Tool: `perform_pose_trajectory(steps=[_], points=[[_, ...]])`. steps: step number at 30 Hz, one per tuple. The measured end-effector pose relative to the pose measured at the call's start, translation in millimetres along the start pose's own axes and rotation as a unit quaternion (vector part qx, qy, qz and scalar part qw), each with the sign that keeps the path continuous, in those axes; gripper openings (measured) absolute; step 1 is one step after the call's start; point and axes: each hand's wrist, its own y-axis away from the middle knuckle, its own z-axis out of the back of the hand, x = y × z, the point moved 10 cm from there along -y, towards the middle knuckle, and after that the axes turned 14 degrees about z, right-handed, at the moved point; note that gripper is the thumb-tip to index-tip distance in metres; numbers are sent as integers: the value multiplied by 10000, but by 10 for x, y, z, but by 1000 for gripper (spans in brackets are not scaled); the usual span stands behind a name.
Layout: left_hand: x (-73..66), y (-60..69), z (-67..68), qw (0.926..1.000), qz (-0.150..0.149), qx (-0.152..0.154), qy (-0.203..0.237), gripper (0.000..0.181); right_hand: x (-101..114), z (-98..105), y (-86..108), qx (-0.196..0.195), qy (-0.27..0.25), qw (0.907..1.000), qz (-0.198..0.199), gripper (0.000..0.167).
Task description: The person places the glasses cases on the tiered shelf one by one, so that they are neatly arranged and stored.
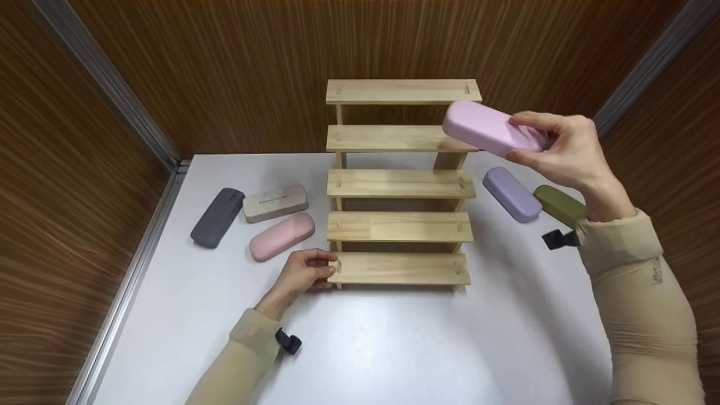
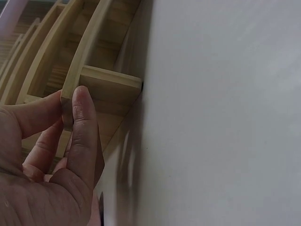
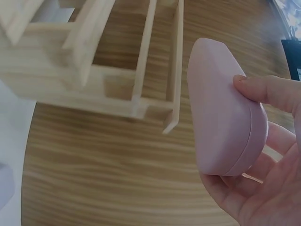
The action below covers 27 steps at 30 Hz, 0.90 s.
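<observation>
A pink-lilac glasses case (image 1: pixel 485 127) is held up in my right hand (image 1: pixel 568 147), near the right ends of the upper shelves. In the right wrist view, thumb and fingers grip one end of that glasses case (image 3: pixel 221 108). The wooden stepped shelf (image 1: pixel 398 269) stands upright on the white table, its tiers rising toward the back. My left hand (image 1: pixel 306 273) pinches the left end of its lowest board. The left wrist view shows the left hand (image 2: pixel 61 155) with the board's edge between thumb and fingers.
Left of the shelf lie a dark grey case (image 1: pixel 217 218), a beige case (image 1: pixel 275 203) and a pink case (image 1: pixel 282 236). On the right lie a lavender case (image 1: pixel 512 194) and a green case (image 1: pixel 561 206). Wood-grain walls (image 1: pixel 236 73) enclose the white table (image 1: pixel 360 349).
</observation>
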Motion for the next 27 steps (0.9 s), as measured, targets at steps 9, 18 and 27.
perform_pose_trajectory(steps=[9,18,27], points=[[17,21,28,10000,12,12,10,29,163,-326,-401,167,-535,9984,87,51],[3,57,17,10000,8,26,-20,31,380,-638,-755,555,-696,9955,322,52],[-17,66,31,10000,-9,5,-89,32,527,-1112,-1065,1104,-853,9894,392,56]])
